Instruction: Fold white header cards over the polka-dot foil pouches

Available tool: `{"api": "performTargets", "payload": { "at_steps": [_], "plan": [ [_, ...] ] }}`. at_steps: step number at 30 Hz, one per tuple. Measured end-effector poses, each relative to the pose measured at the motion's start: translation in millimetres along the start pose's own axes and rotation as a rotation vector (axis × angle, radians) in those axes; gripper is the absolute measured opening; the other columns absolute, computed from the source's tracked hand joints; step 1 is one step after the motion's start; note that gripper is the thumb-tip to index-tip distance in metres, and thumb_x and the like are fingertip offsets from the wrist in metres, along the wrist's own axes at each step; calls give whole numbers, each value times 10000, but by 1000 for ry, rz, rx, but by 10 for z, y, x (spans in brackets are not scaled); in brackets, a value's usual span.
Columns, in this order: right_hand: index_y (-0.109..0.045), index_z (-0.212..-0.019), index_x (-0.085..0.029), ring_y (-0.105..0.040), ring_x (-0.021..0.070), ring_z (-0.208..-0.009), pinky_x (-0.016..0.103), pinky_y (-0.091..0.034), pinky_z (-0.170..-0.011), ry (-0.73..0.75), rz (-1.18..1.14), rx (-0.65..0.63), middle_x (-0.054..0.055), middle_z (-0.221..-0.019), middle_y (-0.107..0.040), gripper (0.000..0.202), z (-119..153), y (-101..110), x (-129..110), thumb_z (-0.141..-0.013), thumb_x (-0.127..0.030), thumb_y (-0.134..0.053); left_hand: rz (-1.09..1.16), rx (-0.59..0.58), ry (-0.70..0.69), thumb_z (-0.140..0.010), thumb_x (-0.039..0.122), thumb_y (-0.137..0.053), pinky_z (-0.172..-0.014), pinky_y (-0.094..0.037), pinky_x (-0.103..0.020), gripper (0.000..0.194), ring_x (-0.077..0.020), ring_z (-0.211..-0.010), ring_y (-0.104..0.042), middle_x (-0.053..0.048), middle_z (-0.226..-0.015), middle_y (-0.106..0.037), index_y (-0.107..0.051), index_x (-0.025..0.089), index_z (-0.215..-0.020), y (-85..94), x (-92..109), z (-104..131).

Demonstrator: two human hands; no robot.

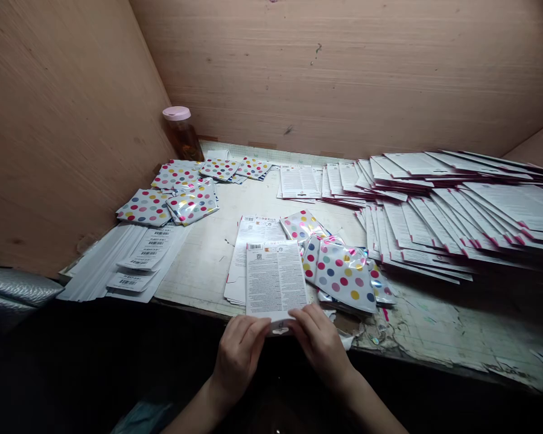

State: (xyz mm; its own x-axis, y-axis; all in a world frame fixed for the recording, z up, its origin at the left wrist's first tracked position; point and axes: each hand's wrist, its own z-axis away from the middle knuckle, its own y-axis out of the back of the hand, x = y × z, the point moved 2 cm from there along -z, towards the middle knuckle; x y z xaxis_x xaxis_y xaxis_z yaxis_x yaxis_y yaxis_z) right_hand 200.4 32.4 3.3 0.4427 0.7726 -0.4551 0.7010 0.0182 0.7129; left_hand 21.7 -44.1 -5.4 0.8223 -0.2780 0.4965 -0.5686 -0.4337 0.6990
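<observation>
Both hands pinch the near end of a white printed card packet (pixel 276 280), which has a barcode, small text and a hang hole at that end. My left hand (pixel 241 349) grips its left near corner, and my right hand (pixel 321 340) has the right near corner. The near flap looks bent at the table's edge. Beneath and behind lie more white printed packets (pixel 238 274). Just right of the held packet is a loose pile of shiny polka-dot pouches (pixel 344 274), partly under one another.
Fanned rows of white packets with pink edges (pixel 434 220) cover the right side. At left are more polka-dot pouches (pixel 192 204), barcode label strips (pixel 149 250) and a pink-lidded bottle (pixel 183 135). Wooden panels (pixel 344 72) enclose the back and sides. The table's front edge (pixel 416 343) is worn.
</observation>
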Motion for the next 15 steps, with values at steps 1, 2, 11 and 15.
{"api": "performTargets", "payload": {
  "at_steps": [1, 2, 11, 15],
  "plan": [
    [-635, -1040, -175, -563, 197, -783, 337, -522, -668, -18, 25, 27, 83, -866, -599, 200, -2, -10, 21, -964, -163, -450, -46, -5, -6, -893, 91, -534, -792, -537, -375, 303, -213, -906, -633, -75, -1009, -697, -631, 240, -1139, 0, -34, -4],
    [-638, -1075, -177, -574, 217, -844, 371, -533, -707, -12, 64, 44, 108, -932, -609, 224, 6, -16, 32, -962, -158, -446, -86, -34, -57, -892, 129, -556, -863, -526, -411, 319, -245, -1009, -624, -82, -1099, -693, -630, 249, -1178, 4, -73, -1],
    [-573, -1246, 13, -493, 319, -1282, 421, -537, -943, 355, 376, -6, 220, -1270, -612, 392, -175, 148, -347, -943, -92, -348, 74, -51, -332, -1004, 152, -292, -1084, -363, -422, 460, -223, -1198, -594, -31, -1193, -701, -441, 280, -1420, 403, -12, -177],
    [-541, -1292, 1, -466, 323, -1307, 465, -482, -1013, 378, 375, 4, 209, -1306, -594, 403, -837, 438, -123, -930, -33, -367, -31, 137, -141, -939, 499, -427, -1067, -330, -555, 599, -333, -1197, -531, -118, -1211, -641, -364, 225, -1467, 543, -139, -631]
  ]
}}
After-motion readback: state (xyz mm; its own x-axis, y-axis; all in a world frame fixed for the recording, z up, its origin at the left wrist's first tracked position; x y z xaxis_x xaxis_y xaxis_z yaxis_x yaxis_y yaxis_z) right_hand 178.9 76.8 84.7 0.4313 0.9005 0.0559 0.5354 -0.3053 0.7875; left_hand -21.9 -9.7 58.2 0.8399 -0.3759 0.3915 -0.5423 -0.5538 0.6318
